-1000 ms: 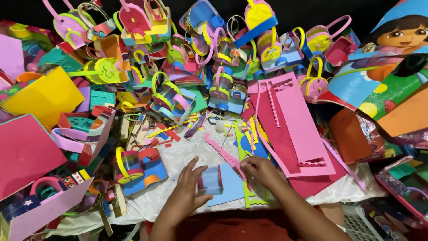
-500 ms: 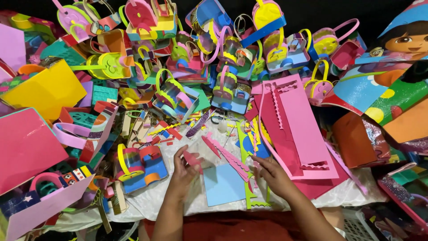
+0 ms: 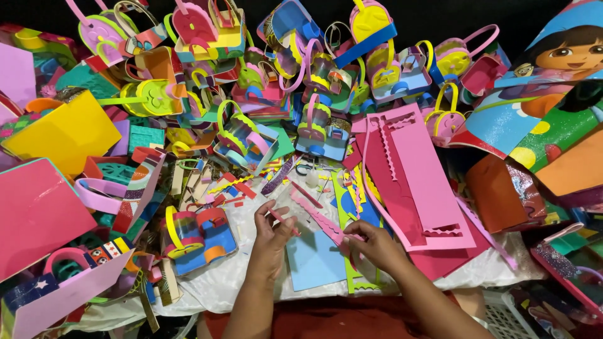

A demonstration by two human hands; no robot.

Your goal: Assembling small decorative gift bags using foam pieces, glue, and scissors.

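My left hand (image 3: pixel 271 242) is raised over the white cloth (image 3: pixel 232 276) and pinches a thin pink foam strip (image 3: pixel 284 222) between its fingertips. My right hand (image 3: pixel 375 245) rests on the end of a long pink scalloped foam strip (image 3: pixel 319 217) that runs up to the left. Between and below the hands lies a light blue foam sheet (image 3: pixel 316 258). A green scalloped strip (image 3: pixel 353 284) pokes out beneath my right hand.
Small foam baskets with handles (image 3: pixel 314 75) crowd the back. A blue and yellow basket (image 3: pixel 198 235) stands left of my hand. Large pink foam sheets with cut-outs (image 3: pixel 418 179) lie to the right. A yellow box (image 3: pixel 63 132), a pink box (image 3: pixel 34 213) and cartoon-print bags (image 3: pixel 546 88) ring the edges.
The small clear box held a second ago is out of my hands. My left hand has lifted with a thin pink strip, and my right hand has shifted onto the long scalloped strip.
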